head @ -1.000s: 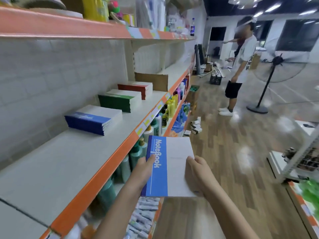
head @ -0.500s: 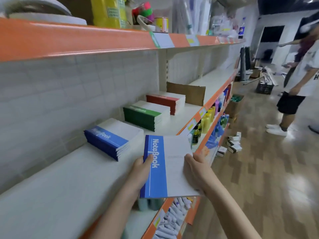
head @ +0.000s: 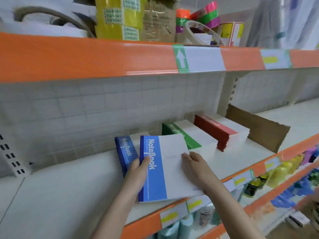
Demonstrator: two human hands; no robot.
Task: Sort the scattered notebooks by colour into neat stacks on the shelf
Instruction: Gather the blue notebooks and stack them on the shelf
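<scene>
A blue-and-white notebook [head: 162, 166] is held over the shelf [head: 60, 195], just in front of the blue stack [head: 125, 152]. My left hand [head: 138, 171] grips its spine edge, thumb on the blue cover. My right hand [head: 195, 166] holds its right side, fingers lying on the white cover. The held notebook hides most of the blue stack. To the right lie a green stack [head: 183, 135] and a red stack [head: 221, 131], side by side against the back wall.
A brown cardboard divider [head: 259, 128] stands right of the red stack. The upper shelf's orange lip [head: 86, 56] hangs above, loaded with tape rolls and boxes. Bottles [head: 279, 173] fill the lower shelf below the orange front edge.
Both hands carried the blue notebook up and forward from the shelf's front edge to the blue stack. The view swung left toward the shelf.
</scene>
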